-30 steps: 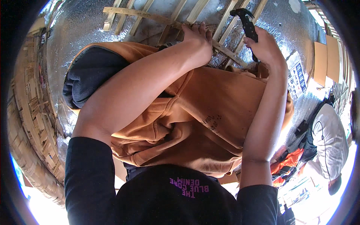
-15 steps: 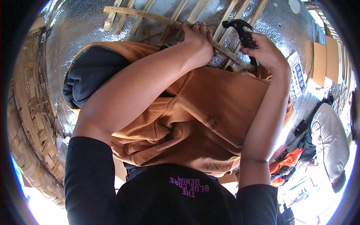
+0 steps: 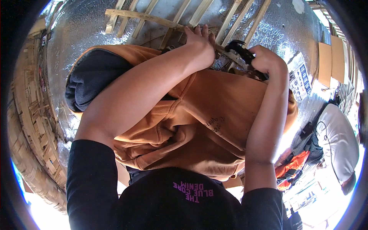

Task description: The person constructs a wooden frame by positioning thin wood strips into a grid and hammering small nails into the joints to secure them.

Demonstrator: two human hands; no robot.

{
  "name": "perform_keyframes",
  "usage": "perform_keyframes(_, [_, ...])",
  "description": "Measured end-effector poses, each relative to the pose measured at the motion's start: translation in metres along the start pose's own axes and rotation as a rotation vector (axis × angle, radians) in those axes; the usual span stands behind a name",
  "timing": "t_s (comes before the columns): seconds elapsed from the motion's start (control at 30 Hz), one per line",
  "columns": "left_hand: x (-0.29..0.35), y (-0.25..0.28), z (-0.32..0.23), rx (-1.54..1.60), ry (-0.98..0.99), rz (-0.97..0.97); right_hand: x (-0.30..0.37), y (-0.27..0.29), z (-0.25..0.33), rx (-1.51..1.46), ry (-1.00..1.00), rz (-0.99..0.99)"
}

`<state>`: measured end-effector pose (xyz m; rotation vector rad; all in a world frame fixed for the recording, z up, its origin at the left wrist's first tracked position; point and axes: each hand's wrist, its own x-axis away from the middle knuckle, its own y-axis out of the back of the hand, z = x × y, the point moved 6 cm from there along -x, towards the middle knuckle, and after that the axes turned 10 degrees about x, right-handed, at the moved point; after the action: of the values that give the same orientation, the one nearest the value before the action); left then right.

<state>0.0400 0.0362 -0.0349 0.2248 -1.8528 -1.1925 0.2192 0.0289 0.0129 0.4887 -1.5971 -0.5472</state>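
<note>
blurred hammer (image 3: 244, 55), partly hidden by right fingers (image 3: 257, 61); wooden strip (image 3: 145, 16) partly covered by left fingers (image 3: 198, 31)

the scene is viewed from the person's head, steeply downward over the black shirt (image 3: 153, 203), with the left hand (image 3: 201, 48) and right hand (image 3: 269, 60) taken in nearby through a fisheye lens.

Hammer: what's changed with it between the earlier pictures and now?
The right hand has brought the hammer down the picture and slightly left, its head now by the crosswise wooden strip; contact is unclear. Nothing was taken up or let go. The left hand stays at that strip.
</note>
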Motion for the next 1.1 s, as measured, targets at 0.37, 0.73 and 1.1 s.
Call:
perform_keyframes(0.37, [0.006, 0.002, -0.002, -0.035, -0.013, -0.016, -0.002, -0.003, 0.0, 0.232, -0.025, -0.078])
perform_keyframes(0.73, [-0.001, 0.0, -0.003, -0.007, 0.031, -0.014, 0.0, 0.004, -0.003, 0.034, 0.062, -0.163])
perform_keyframes(1.1, [0.013, 0.012, -0.002, 0.064, -0.035, 0.05, 0.003, 0.005, 0.004, 0.11, -0.071, -0.041])
